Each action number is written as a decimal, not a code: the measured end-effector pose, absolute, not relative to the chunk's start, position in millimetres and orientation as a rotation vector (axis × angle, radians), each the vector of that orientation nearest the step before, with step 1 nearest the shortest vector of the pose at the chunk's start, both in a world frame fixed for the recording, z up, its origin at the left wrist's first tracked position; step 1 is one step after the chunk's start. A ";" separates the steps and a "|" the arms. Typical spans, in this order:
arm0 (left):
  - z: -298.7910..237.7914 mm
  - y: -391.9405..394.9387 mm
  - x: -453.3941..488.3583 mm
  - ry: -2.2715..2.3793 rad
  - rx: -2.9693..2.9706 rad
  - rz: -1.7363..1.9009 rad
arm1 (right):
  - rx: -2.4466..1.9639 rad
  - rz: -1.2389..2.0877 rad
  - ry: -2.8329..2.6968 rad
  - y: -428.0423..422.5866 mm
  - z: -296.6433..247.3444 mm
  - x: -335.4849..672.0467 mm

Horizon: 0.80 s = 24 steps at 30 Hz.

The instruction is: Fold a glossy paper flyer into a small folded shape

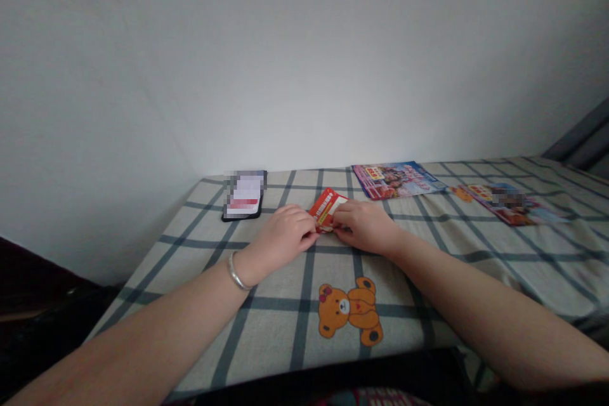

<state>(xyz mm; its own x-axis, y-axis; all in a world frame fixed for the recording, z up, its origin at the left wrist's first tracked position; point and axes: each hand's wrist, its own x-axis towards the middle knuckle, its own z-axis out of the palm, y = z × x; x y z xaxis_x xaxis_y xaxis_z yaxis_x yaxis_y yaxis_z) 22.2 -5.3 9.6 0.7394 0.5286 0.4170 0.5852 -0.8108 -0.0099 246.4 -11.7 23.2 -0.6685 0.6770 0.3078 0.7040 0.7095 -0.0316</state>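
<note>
A small red printed paper (325,206), with white and yellow lettering, is held between both hands over the middle of the table. My left hand (288,233), with a silver bangle at the wrist, pinches its near left edge. On its right side, the fingers of my right hand (364,226) are closed on the paper and cover part of it. Whether it is a folded leaflet or a card, I cannot tell.
A checked cloth (280,304) with a printed teddy bear (349,309) covers the table. Left of the hands lies a phone (245,195), its screen lit. Two colourful leaflets, one at the back (397,179) and one farther right (511,204), lie near the white wall (304,57).
</note>
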 end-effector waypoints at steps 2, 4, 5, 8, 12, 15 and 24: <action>8.7 -5.2 24.7 -0.912 -2.775 -0.609 | -1.059 -0.102 -2.593 -10.4 21.8 245.7; 7.9 -5.0 26.6 -0.915 -2.761 -0.610 | -1.013 -0.064 -2.572 -9.0 19.8 244.2; 7.7 -5.0 27.0 -0.909 -2.762 -0.609 | -0.987 -0.047 -2.570 -8.3 18.8 243.3; 7.6 -5.5 25.7 -0.871 -2.801 -0.616 | -0.952 -0.039 -2.578 -7.2 17.1 241.6; 7.6 -6.2 20.9 -0.777 -2.886 -0.635 | -0.969 -0.040 -2.596 -8.0 19.3 244.6; 7.4 -6.6 19.0 -0.696 -2.949 -0.614 | -0.989 -0.025 -2.601 -9.1 21.9 249.1; 4.8 -6.4 18.2 -0.732 -3.010 -0.639 | -0.966 0.060 -2.537 -3.9 17.2 248.1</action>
<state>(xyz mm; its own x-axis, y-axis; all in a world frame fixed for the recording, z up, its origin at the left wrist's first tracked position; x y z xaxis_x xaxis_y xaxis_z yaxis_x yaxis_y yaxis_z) 18.2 -6.4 4.8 0.8112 0.4449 0.3795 0.4364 -0.8926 0.1137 248.1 -3.9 17.2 -0.6687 0.6441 0.3714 0.6260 0.7572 -0.1863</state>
